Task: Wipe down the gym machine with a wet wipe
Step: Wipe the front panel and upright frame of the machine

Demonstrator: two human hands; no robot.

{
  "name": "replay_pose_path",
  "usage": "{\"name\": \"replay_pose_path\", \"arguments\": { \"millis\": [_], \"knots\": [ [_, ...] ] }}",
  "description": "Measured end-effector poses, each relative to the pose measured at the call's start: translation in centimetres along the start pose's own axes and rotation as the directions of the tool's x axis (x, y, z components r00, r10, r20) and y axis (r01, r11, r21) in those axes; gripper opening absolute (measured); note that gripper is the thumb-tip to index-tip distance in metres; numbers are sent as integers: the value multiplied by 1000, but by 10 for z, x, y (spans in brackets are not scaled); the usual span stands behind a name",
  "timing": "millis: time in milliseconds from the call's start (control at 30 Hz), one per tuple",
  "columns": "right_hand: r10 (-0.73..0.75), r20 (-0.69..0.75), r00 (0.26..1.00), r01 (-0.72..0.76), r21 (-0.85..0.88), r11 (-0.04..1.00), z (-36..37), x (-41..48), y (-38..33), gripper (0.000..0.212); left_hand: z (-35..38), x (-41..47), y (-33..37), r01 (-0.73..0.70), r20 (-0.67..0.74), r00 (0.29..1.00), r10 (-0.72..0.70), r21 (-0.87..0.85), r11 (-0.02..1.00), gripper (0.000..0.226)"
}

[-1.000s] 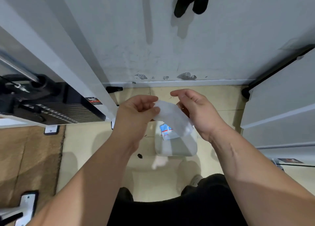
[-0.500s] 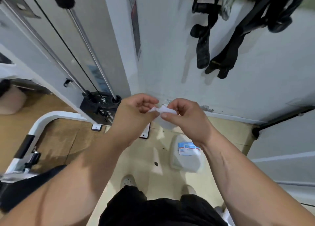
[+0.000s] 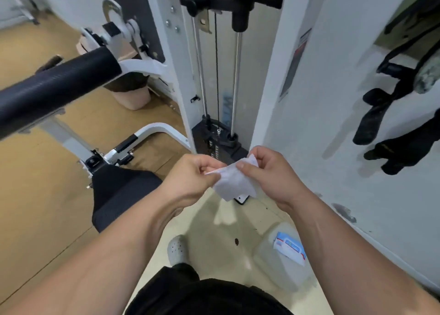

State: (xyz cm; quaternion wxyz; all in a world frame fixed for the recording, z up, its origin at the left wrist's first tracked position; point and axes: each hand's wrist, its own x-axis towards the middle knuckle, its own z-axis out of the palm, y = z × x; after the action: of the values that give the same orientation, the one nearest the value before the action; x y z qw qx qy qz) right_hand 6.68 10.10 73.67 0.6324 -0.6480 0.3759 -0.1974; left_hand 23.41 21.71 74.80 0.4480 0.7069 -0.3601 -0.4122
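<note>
**Raised view: wet wipe held up before the weight stack**

Since half a second ago my view has tipped upward, so more of the gym machine (image 3: 181, 81) shows, and the wipe hangs lower and more opened out. My left hand (image 3: 190, 179) and right hand (image 3: 269, 174) hold the wet wipe (image 3: 232, 184) between them in the air. The fingers (image 3: 245, 166) and thumb of each hand pinch its upper edge, and the rest hangs loose below.

Behind my hands stands the weight stack (image 3: 214, 143) with its two guide rods (image 3: 235, 84) and black cable. My knuckles and the wipe cover the stack's lower front corner.

On the left are a black padded roller (image 3: 54, 86), blurred, and below it a black seat pad (image 3: 119, 191). A pink bin (image 3: 133, 98) sits on the floor (image 3: 214, 231) beyond them.

On the right, dark straps (image 3: 381, 115) hang against the wall (image 3: 333, 148). Beneath my right forearm a wipes pack (image 3: 289, 248) lies on a translucent container (image 3: 269, 267), with my pale shoe (image 3: 177, 249) just beside it.
</note>
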Motion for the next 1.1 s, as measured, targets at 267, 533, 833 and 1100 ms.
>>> {"name": "replay_pose_path", "arguments": {
  "millis": [267,533,833,1100],
  "knots": [
    [52,131,990,-55,23,998,107,35,-6,7,-92,-22,-46,152,-93,968,-233,-522,840,12],
    [27,-38,999,-28,-10,1000,246,94,-35,13,-219,1,-74,162,-126,946,-298,-612,774,21],
    [59,-218,974,-60,1,998,281,124,-60,18,-285,45,-88,203,-101,964,-246,-322,925,28],
    [43,-472,881,-17,59,998,202,133,-83,17,-285,103,-52,113,-147,976,-160,-289,951,14]
  ]
}}
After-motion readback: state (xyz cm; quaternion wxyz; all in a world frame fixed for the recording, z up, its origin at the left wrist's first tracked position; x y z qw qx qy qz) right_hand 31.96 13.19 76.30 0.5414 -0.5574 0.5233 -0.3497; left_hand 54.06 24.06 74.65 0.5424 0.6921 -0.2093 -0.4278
